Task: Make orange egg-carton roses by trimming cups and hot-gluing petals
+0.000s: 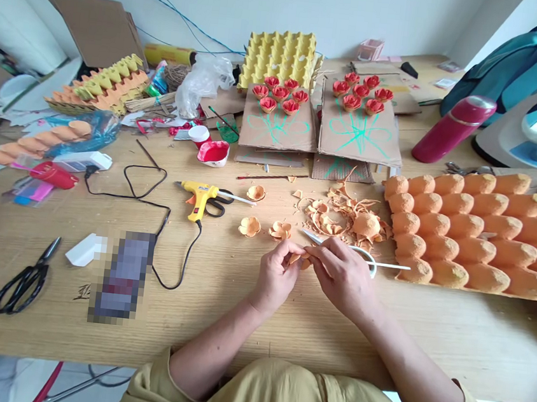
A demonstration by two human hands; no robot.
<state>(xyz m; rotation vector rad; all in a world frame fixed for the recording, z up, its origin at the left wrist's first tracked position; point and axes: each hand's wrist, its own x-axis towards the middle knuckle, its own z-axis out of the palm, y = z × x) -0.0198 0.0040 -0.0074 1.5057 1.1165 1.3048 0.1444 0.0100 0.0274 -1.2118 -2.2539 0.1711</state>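
Observation:
My left hand point(278, 271) pinches a small orange egg-carton cup piece point(296, 257), mostly hidden by my fingers. The fingers of my right hand point(344, 276) are closed on the same piece from the other side. Just behind my right hand lie scissors with white handles point(373, 267), partly covered by it, and a white glue stick point(396, 266). Cut flower-shaped cups rest beyond my left hand: one point(279, 230) close by, another point(249, 226) further left and a third point(256, 192) behind. Orange carton scraps point(329, 217) are heaped past my hands.
An orange egg tray point(477, 248) lies right. A yellow glue gun point(198, 199) with its cord and black scissors point(24, 284) are left. Behind stand cardboard panels with red flowers point(276, 128) point(359, 134), a red paint cup point(213, 152) and a pink flask point(453, 129).

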